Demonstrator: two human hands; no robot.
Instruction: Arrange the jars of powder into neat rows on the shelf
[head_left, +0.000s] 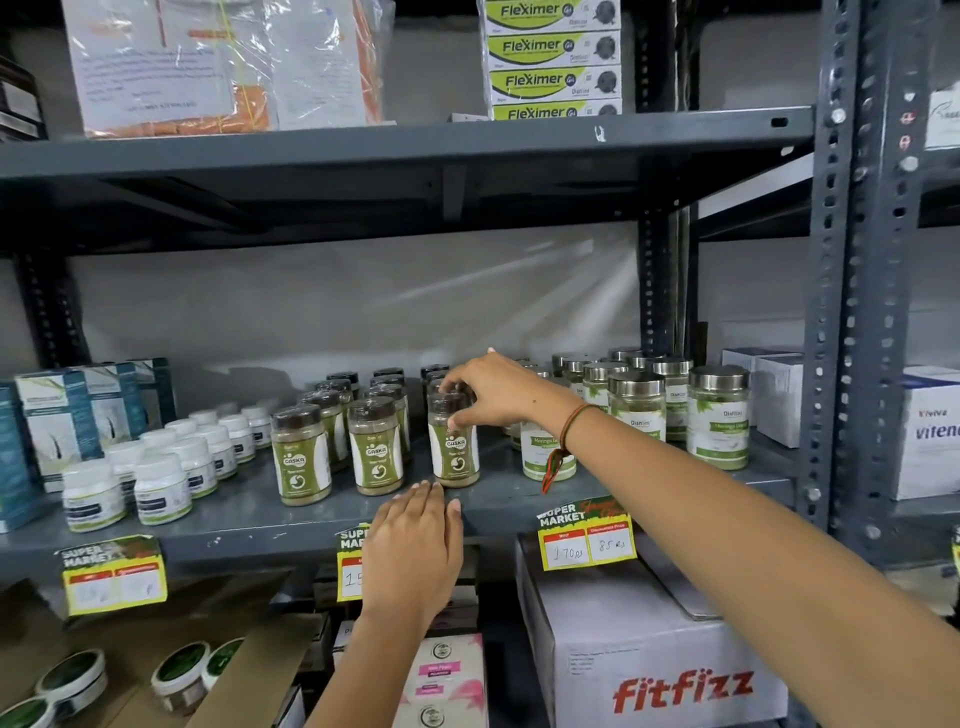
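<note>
Nearest, a white carton (654, 654) is sitting below the grey metal shelf (260, 512), under a yellow price tag (587, 538); on the shelf, powder jars (337, 436) are standing in rows, left of steel-lidded jars (675, 405); right hand (493, 392) is gripping the dark cap of the front jar (454, 449); left hand (413, 551) is lying flat and unclenched at the shelf edge, fingertips just beside that jar.
</note>
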